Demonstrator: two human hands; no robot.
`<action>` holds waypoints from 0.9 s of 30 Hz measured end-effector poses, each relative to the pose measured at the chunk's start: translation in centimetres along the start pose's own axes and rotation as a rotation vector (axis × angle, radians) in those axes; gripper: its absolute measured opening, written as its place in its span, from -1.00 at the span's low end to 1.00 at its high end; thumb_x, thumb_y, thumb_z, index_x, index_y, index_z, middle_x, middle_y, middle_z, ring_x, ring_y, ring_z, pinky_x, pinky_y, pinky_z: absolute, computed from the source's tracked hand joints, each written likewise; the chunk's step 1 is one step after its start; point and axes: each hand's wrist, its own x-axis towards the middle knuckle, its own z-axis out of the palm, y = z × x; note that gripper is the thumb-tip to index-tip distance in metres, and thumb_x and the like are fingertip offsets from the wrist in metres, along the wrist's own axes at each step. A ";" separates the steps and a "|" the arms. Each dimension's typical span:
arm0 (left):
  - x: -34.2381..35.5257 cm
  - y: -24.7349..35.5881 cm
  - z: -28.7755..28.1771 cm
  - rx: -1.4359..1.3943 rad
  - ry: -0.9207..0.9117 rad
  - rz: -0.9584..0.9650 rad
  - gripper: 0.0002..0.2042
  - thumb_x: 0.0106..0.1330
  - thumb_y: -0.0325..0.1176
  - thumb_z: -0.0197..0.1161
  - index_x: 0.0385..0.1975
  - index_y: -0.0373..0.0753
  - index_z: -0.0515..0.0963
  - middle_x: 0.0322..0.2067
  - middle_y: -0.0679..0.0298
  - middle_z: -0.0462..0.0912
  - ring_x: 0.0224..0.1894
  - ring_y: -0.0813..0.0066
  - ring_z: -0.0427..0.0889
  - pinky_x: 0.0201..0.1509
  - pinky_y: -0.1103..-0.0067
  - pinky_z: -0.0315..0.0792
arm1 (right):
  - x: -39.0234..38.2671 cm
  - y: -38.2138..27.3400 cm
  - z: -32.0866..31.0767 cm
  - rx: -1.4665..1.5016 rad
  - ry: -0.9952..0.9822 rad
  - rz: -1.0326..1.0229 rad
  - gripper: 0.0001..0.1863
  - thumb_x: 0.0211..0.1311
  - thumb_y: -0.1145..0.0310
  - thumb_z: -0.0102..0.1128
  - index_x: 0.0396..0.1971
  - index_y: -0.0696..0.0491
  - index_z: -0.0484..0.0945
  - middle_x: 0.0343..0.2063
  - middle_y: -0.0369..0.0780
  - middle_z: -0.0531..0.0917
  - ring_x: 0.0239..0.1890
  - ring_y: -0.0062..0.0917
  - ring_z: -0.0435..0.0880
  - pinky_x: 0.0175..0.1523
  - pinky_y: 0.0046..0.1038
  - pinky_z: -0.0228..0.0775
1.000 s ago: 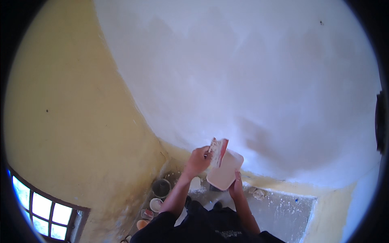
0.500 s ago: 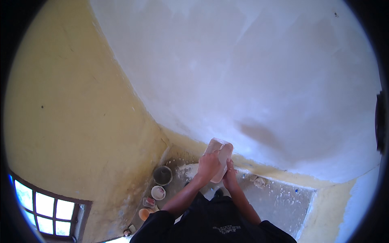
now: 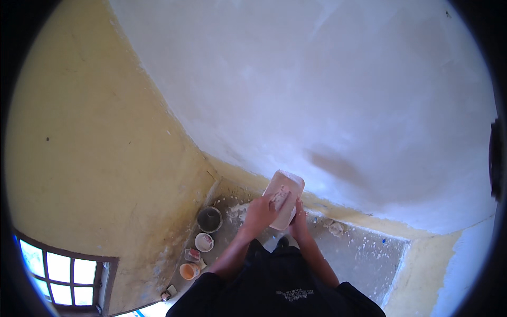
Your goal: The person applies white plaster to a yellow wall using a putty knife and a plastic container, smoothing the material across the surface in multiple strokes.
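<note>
in our left grip (image 3: 259, 214), we hold a paste-smeared scraper (image 3: 281, 198) over a pale tray (image 3: 285, 183), its edge clasped in our right grip (image 3: 298, 219), apparently for steadiness, above the speckled floor (image 3: 351, 259).

Shirt (image 3: 253, 290): you are wearing a black one.
Print (image 3: 292, 296): pale letters and a small pale shape are showing on the front.
Sleeves (image 3: 195, 291): these are looking black too.
Arms (image 3: 231, 258): yours are showing bare below the sleeves.
Hands (image 3: 257, 215): yours are showing bare too.
</note>
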 end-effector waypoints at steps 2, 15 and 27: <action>0.1 -0.1 -0.9 -0.007 0.026 0.000 -0.76 0.16 -0.41 0.09 -0.22 -0.26 0.62 -0.38 -0.13 0.61 -0.24 -0.16 0.59 -0.12 0.15 0.46 | 0.1 -0.3 0.1 -0.010 0.020 -0.004 -0.49 0.45 0.02 -0.09 0.23 0.00 0.17 0.10 -0.21 0.40 0.18 -0.45 0.42 0.21 -0.31 0.36; 1.2 2.6 1.7 -0.004 0.227 0.065 -0.66 0.18 -0.18 0.22 -0.29 -0.40 0.58 -0.51 -0.16 0.60 -0.37 -0.16 0.63 -0.26 0.15 0.52 | 0.4 -0.1 0.9 0.113 -0.062 0.030 -0.51 0.46 0.04 -0.09 0.21 0.00 0.20 0.08 -0.25 0.43 0.14 -0.50 0.45 0.21 -0.35 0.33; 2.2 1.0 0.9 0.253 0.140 -0.037 -0.62 0.11 -0.16 0.35 -0.20 -0.32 0.56 -0.50 -0.06 0.63 -0.36 -0.05 0.66 -0.24 0.21 0.54 | 0.2 0.2 0.5 0.049 -0.024 0.029 -0.44 0.42 0.00 -0.04 0.25 -0.02 0.14 0.09 -0.24 0.40 0.16 -0.49 0.42 0.19 -0.36 0.34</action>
